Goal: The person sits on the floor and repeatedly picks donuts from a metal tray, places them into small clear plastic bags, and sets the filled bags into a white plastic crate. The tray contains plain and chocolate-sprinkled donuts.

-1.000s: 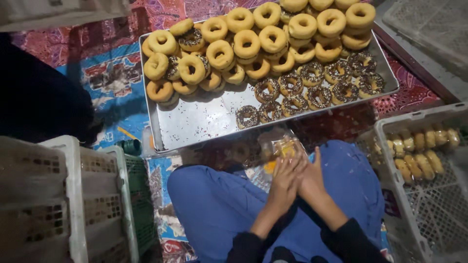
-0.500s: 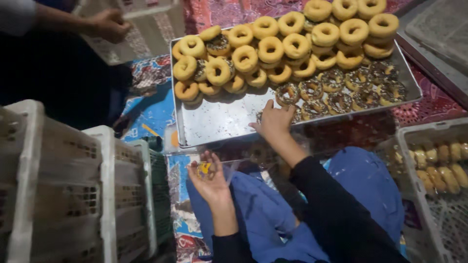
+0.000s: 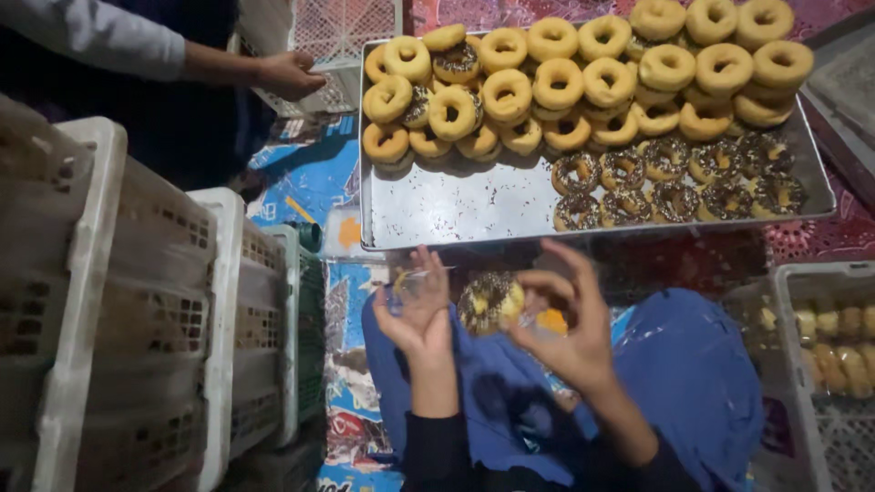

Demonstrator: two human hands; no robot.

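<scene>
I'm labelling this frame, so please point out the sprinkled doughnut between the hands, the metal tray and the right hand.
sprinkled doughnut [image 3: 489,302], head view, on its dark topped face.
metal tray [image 3: 456,205], head view, on its bare floor.
right hand [image 3: 570,319], head view, on the middle of the hand.

Clear plastic wrapper [image 3: 415,282] at the left hand [image 3: 417,314].

metal tray [image 3: 456,205]: 1 | chocolate-sprinkled doughnuts on tray [image 3: 670,178]: about 10, two rows | plain glazed doughnuts [image 3: 583,73]: stacked, roughly 25, exact count unclear | sprinkled doughnut held above lap [image 3: 489,302]: 1 | white crates at left [image 3: 137,301]: 3 | crate at right [image 3: 825,364]: 1 | hands: left hand [image 3: 417,310], right hand [image 3: 570,323], another person's hand [image 3: 290,73]
</scene>
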